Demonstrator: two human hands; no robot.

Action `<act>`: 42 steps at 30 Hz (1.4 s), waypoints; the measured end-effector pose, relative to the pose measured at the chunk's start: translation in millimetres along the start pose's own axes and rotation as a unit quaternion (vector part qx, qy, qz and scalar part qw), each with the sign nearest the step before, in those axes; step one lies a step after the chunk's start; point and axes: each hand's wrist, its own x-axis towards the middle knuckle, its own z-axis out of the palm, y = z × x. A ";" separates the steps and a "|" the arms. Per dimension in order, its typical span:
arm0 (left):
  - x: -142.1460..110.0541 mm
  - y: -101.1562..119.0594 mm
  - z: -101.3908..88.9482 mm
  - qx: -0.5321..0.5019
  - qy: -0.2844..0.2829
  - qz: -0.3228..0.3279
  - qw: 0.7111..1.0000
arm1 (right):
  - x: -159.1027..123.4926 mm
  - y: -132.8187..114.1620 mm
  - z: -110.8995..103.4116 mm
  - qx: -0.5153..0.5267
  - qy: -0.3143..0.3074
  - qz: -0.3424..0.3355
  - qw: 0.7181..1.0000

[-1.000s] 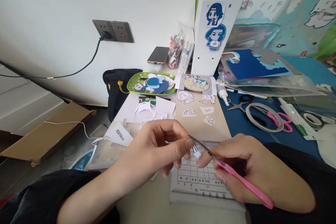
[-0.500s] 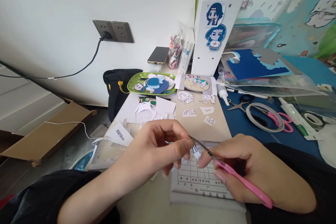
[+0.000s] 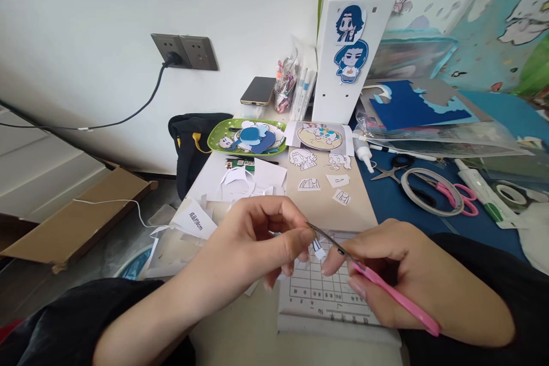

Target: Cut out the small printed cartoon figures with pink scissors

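My left hand (image 3: 270, 240) is closed in a pinch on a small paper cutout (image 3: 317, 249), most of it hidden behind my fingers. Pink-handled scissors (image 3: 386, 291) are held in my right hand (image 3: 398, 269), their blades pointing up and left to the left fingertips. The blades meet the paper near my left thumb, where the exact contact is hard to see. Below both hands lies a pad with a printed grid (image 3: 326, 291). Beyond them, several cut paper drawings (image 3: 303, 158) rest on a beige board (image 3: 317, 209).
A green tray (image 3: 214, 136) with blue and white cutouts stands at the back. White paper scraps (image 3: 268, 174) lie on the left. On the blue mat at right are black scissors (image 3: 392, 168), a tape roll (image 3: 433, 191) and a glue tube (image 3: 486, 194). A white stand (image 3: 334, 68) rises behind.
The scissors' handle has shifted slightly left and up in my right hand. My left hand stays almost where it was, still pinching the paper.
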 end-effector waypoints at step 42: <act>-2.9 -5.0 4.7 0.237 0.212 0.245 0.916 | 5.3 5.4 20.4 -0.425 0.208 -0.138 0.870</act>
